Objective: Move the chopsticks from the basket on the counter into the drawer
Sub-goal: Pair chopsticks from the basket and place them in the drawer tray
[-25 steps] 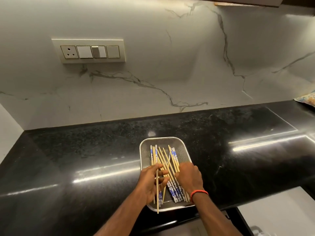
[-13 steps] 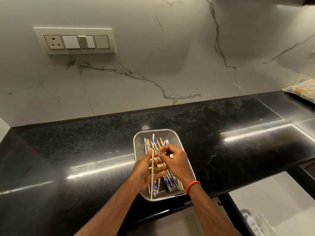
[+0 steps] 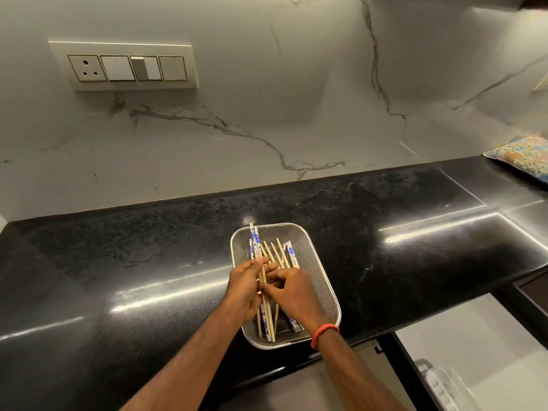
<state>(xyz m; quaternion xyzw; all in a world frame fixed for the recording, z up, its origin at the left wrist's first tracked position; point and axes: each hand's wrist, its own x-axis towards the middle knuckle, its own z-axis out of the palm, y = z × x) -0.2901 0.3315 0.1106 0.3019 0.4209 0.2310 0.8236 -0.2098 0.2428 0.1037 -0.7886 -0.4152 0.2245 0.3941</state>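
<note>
A silver mesh basket point(image 3: 324, 271) sits at the front edge of the black counter point(image 3: 148, 262). It holds several chopsticks point(image 3: 274, 252), wooden with blue-and-white patterned ends. My left hand point(image 3: 244, 287) is over the basket's left half, curled around a bunch of chopsticks that stick out above and below it. My right hand point(image 3: 292, 292), with a red band on the wrist, is pressed against the left one, its fingertips pinching the same bunch. The drawer is not clearly in view.
A marble backsplash with a switch panel point(image 3: 130, 68) rises behind the counter. A patterned cloth point(image 3: 525, 152) lies at the far right. Below the counter's front edge, at the lower right, there is a white object point(image 3: 441, 384) on a pale floor.
My hands have gathered loose chopsticks into one bunch in the left hand. The right hand moved from the pile's far end down against the left. The view tilted slightly.
</note>
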